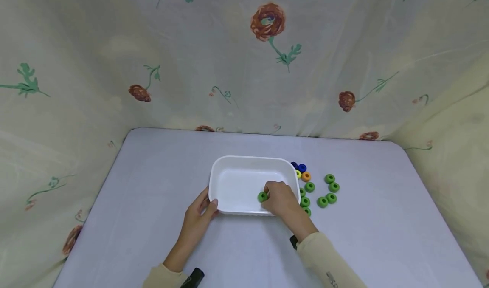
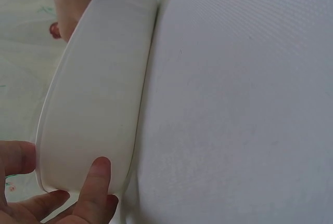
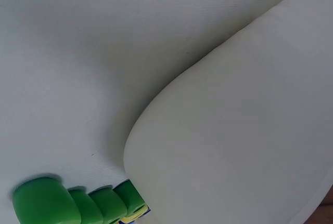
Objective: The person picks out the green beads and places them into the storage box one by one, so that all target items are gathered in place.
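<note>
A white rectangular plastic tray (image 1: pixel 237 186) sits on the table. My left hand (image 1: pixel 198 218) grips its front left corner, thumb at the rim; the left wrist view shows the fingers (image 2: pixel 96 182) against the tray's outer wall. My right hand (image 1: pixel 280 198) reaches over the tray's front right part and pinches a green bead (image 1: pixel 262 196) with a hole through it, low over the tray floor. In the right wrist view the tray's wall (image 3: pixel 234 115) hides nearly all of that hand.
Several green beads (image 1: pixel 330 198) lie to the right of the tray, some close against its wall. Blue beads (image 1: pixel 302 168), an orange bead (image 1: pixel 306 176) and a yellow bead (image 1: pixel 298 174) are by its back right corner. A flowered curtain (image 1: pixel 229 67) surrounds the white-covered table (image 1: pixel 160 173).
</note>
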Motion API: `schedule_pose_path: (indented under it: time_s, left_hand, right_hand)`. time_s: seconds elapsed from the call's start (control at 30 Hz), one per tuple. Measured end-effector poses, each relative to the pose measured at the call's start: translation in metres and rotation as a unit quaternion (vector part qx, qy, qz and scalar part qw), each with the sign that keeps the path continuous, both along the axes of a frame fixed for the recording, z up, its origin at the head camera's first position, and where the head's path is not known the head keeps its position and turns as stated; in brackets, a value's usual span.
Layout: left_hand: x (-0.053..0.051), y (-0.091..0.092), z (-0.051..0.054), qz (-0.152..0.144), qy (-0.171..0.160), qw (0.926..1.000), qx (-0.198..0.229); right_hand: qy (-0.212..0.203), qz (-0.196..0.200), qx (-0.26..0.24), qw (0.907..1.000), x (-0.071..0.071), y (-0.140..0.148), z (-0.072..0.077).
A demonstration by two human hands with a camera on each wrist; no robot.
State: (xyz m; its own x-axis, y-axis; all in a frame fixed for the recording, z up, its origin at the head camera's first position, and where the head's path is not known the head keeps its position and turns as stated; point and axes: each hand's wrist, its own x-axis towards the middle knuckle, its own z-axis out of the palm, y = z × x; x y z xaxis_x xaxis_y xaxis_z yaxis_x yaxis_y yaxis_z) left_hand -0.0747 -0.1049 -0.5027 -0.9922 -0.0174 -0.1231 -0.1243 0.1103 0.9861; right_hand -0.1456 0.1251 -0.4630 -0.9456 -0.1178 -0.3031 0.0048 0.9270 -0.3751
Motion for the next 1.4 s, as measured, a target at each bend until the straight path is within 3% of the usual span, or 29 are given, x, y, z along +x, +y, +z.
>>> schedule_pose_path:
  time_s: [0.4, 0.57, 0.77, 0.93, 1.17, 1.4]
  left_hand:
    - [-0.001, 0.001, 0.002, -0.002, -0.016, 0.9998, 0.008]
    - [-0.001, 0.0, 0.002, 0.008, -0.017, 0.9998, 0.007]
    - [0.0, 0.0, 0.002, 0.019, -0.015, 0.9997, 0.007]
    - [0.0, 0.001, 0.002, 0.026, -0.02, 0.9994, 0.011]
    - [0.001, 0.003, 0.0, 0.041, -0.02, 0.9989, 0.015]
    - [0.001, 0.005, -0.003, 0.058, -0.015, 0.998, 0.017]
  right_hand:
    - [0.009, -0.021, -0.035, 0.9991, 0.005, 0.007, 0.009]
    - [0.064, -0.03, -0.063, 0.9956, 0.011, 0.013, 0.019]
    - [0.123, -0.053, -0.112, 0.9846, 0.026, 0.025, 0.037]
    - [0.145, -0.092, -0.142, 0.9749, 0.04, 0.049, 0.043]
    - [0.128, -0.169, -0.137, 0.9678, 0.058, 0.086, 0.032]
    - [0.097, -0.183, -0.129, 0.9698, 0.07, 0.101, 0.011]
